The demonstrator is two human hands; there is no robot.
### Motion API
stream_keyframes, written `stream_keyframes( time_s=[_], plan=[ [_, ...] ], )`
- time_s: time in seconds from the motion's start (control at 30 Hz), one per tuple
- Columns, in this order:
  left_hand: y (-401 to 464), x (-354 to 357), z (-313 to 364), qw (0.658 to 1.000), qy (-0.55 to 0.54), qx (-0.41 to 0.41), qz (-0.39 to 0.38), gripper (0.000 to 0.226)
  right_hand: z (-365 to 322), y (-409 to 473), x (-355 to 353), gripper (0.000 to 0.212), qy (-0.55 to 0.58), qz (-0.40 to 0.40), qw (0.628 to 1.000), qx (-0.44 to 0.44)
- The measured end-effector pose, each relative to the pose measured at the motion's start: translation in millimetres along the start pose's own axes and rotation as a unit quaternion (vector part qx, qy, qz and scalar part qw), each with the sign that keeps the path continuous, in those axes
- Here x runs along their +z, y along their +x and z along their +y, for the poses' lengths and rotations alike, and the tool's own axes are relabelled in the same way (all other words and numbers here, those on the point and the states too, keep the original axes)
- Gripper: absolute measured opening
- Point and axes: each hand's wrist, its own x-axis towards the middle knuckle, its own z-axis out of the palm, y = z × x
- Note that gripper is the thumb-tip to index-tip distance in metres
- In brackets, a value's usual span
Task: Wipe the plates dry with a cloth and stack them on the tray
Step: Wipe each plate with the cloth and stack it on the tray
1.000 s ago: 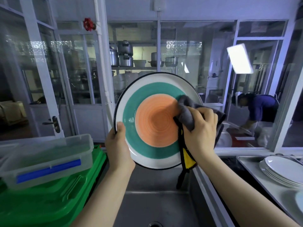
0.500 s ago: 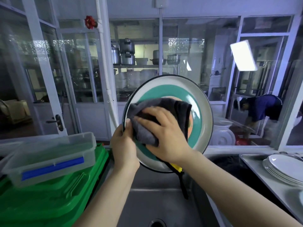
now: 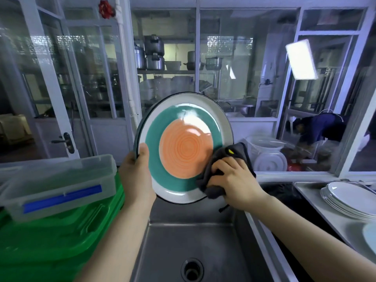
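Note:
A round plate [image 3: 184,139] with an orange centre, a teal ring and a white rim is held upright over the steel sink [image 3: 193,247]. My left hand [image 3: 137,174] grips its left edge, thumb on the face. My right hand [image 3: 234,178] clutches a dark grey cloth [image 3: 221,159] with a yellow tag and presses it against the plate's lower right rim. A stack of white plates [image 3: 348,197] lies on the steel counter at the right.
Green plastic crates [image 3: 57,237] stand at the left with a clear lidded box [image 3: 55,184] on top. Behind the glass partition are shelves with pots [image 3: 154,55]. A person in a dark blue top [image 3: 323,127] bends over at the right, near white buckets [image 3: 266,151].
My right hand swept the cloth from the right of the plate across to its left side, then back down to the lower right rim. The plate's face is uncovered again.

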Motion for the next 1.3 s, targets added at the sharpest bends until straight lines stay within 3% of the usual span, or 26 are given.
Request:
stream_keyframes(
  time_s=[0.17,0.3,0.47,0.6,0.7,0.77,1.03,1.17,1.3],
  plan=[
    [-6,-3,-17,0.999,0.029,0.022,-0.018,0.046,6,-19,19,0.030,-0.053,0.036,0.990,0.123],
    [-6,-7,-43,0.999,0.022,-0.038,-0.030,0.043,8,-41,35,0.032,-0.025,0.019,0.984,0.176],
    [-13,-11,-75,0.989,0.001,-0.140,-0.037,0.032,10,-78,56,0.054,0.019,0.000,0.975,0.223],
    [-18,-21,-112,0.980,0.048,-0.182,-0.071,0.030,8,-115,78,0.061,0.025,-0.018,0.970,0.239],
    [-21,-29,-140,0.966,0.105,-0.222,-0.081,0.042,8,-147,91,0.058,0.022,-0.021,0.959,0.281],
    [-25,-33,-155,0.958,0.125,-0.246,-0.081,0.035,8,-172,98,0.058,0.019,-0.034,0.947,0.318],
    [-51,-49,-185,0.930,0.122,-0.341,-0.059,0.032,-8,-278,123,0.061,-0.036,-0.161,0.905,0.391],
    [-61,-55,-198,0.917,0.125,-0.370,-0.084,0.028,-30,-327,146,0.059,0.002,-0.318,0.838,0.445],
    [-67,-59,-209,0.911,0.138,-0.375,-0.099,0.040,-44,-337,152,0.071,0.060,-0.369,0.791,0.484]
  ],
)
